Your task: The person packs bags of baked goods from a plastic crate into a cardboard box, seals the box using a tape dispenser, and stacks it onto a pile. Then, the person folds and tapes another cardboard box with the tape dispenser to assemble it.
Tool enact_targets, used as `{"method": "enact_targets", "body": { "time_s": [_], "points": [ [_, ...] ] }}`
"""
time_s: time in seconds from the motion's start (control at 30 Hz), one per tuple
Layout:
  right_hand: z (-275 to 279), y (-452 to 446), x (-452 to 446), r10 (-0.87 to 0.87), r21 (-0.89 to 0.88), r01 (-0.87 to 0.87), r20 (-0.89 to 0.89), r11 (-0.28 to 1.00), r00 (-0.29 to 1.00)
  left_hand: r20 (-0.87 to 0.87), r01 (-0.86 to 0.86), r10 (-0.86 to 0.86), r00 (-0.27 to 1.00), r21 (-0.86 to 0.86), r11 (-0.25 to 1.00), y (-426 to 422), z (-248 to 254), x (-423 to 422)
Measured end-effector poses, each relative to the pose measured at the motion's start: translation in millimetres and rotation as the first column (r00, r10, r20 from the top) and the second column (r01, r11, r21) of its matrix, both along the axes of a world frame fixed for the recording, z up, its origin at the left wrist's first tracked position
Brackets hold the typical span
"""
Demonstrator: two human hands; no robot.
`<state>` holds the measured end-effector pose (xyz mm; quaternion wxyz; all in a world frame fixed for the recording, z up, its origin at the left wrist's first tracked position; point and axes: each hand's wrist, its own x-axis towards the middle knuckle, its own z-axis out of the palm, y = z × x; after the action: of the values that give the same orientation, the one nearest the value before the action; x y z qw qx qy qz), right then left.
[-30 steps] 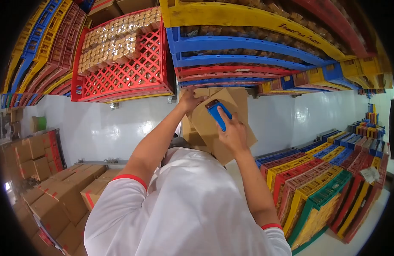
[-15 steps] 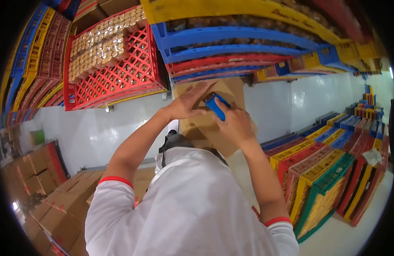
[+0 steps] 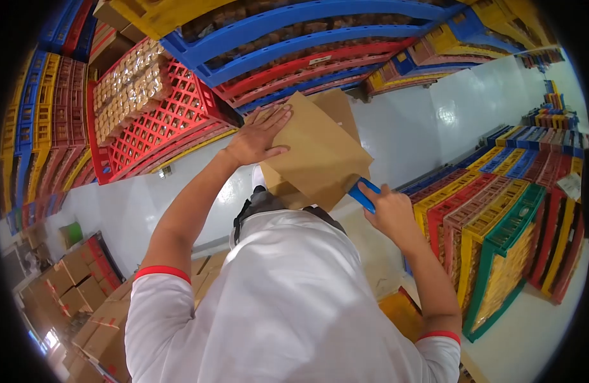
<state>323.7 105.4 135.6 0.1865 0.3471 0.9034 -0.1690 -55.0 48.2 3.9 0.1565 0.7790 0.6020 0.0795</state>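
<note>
My left hand (image 3: 256, 135) lies with fingers spread on the upper left edge of a brown cardboard sheet (image 3: 317, 143), pressing on it. The sheet sits at an angle over more brown cardboard (image 3: 340, 107), perhaps a box, whose shape is mostly hidden. My right hand (image 3: 391, 214) is closed round a blue handheld tool (image 3: 364, 194); its exact kind is not clear. The tool is at the sheet's lower right corner, and I cannot tell whether it touches the cardboard.
Ahead stand stacked blue crates (image 3: 307, 19) and a red crate (image 3: 179, 96) of wrapped round goods. More stacks, with a green crate (image 3: 492, 255) in front, stand on my right. Cardboard boxes (image 3: 71, 274) are piled behind my left. Pale shiny floor (image 3: 428, 118) shows between them.
My right hand has moved right and toward me with the blue tool, away from my left hand. My left hand has shifted left and now lies flat on the sheet. The view has turned.
</note>
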Motion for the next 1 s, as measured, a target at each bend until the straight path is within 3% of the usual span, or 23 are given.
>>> {"method": "enact_targets", "body": {
  "time_s": [0.1,0.17,0.23,0.33,0.4,0.43,0.5,0.57,0.67,0.7,0.77,0.8,0.83,0.87,0.9,0.93,0.97,1.0],
  "points": [
    [-23,-3,50,-0.030,0.021,0.030,0.006,0.999,1.000,-0.132,-0.019,0.026,0.991,0.056,0.998,5,4,23],
    [-60,-4,75,0.003,0.083,0.017,-0.239,0.996,0.971,-0.214,-0.038,0.059,0.975,0.101,0.994,1,-2,48],
    [-101,-10,94,-0.004,0.084,0.034,-0.336,0.996,0.942,-0.080,0.082,-0.074,0.994,0.103,0.991,-7,-17,100],
    [-121,-9,104,-0.020,0.088,0.068,-0.464,0.994,0.886,-0.018,0.120,-0.121,0.993,-0.041,0.992,-12,2,194],
    [-120,-12,103,-0.063,0.066,0.111,-0.501,0.992,0.863,0.006,-0.052,0.052,0.999,-0.029,0.998,-11,7,223],
    [-101,-6,102,-0.059,0.057,0.092,-0.438,0.994,0.897,0.002,-0.034,0.034,0.999,-0.044,0.998,-12,5,229],
    [-53,-6,107,-0.060,0.032,0.078,-0.376,0.996,0.925,-0.170,0.031,-0.034,0.985,-0.026,0.999,-15,2,234],
    [-12,-6,109,-0.117,-0.042,0.113,-0.132,0.993,0.984,-0.206,0.090,-0.098,0.974,-0.049,0.995,-16,8,233],
    [-26,-9,115,-0.107,-0.006,0.108,-0.182,0.994,0.977,-0.253,0.171,-0.182,0.950,-0.066,0.983,-15,10,242],
    [-51,-11,110,-0.132,-0.007,0.133,-0.184,0.991,0.974,-0.271,0.193,-0.202,0.941,-0.062,0.979,-13,9,246],
    [-118,-13,85,-0.005,0.067,0.020,-0.210,0.998,0.978,-0.334,0.257,-0.269,0.903,-0.082,0.963,-10,15,252],
    [-125,-15,69,-0.022,0.067,0.037,-0.218,0.997,0.976,-0.395,0.295,-0.311,0.864,-0.102,0.950,-8,18,253],
    [-129,-14,50,0.078,0.100,-0.084,0.068,0.991,0.995,-0.405,0.309,-0.324,0.855,-0.103,0.945,-4,18,254],
    [-133,-14,38,0.156,0.094,-0.200,0.348,0.975,0.924,-0.458,0.296,-0.317,0.830,-0.120,0.948,-1,19,254],
    [-148,-15,46,0.126,0.094,-0.166,0.339,0.982,0.932,-0.507,0.292,-0.320,0.801,-0.136,0.947,2,19,251],
    [-167,-12,69,-0.043,0.026,0.040,0.136,0.999,0.990,-0.511,0.323,-0.343,0.788,-0.130,0.937,7,14,246],
    [-178,-6,89,-0.223,-0.072,0.219,-0.059,0.973,0.973,-0.397,0.395,-0.427,0.812,-0.164,0.904,12,4,240],
    [-176,-8,102,-0.240,-0.065,0.236,-0.054,0.969,0.969,-0.270,0.463,-0.501,0.822,-0.195,0.865,16,-2,234]
  ]
}}
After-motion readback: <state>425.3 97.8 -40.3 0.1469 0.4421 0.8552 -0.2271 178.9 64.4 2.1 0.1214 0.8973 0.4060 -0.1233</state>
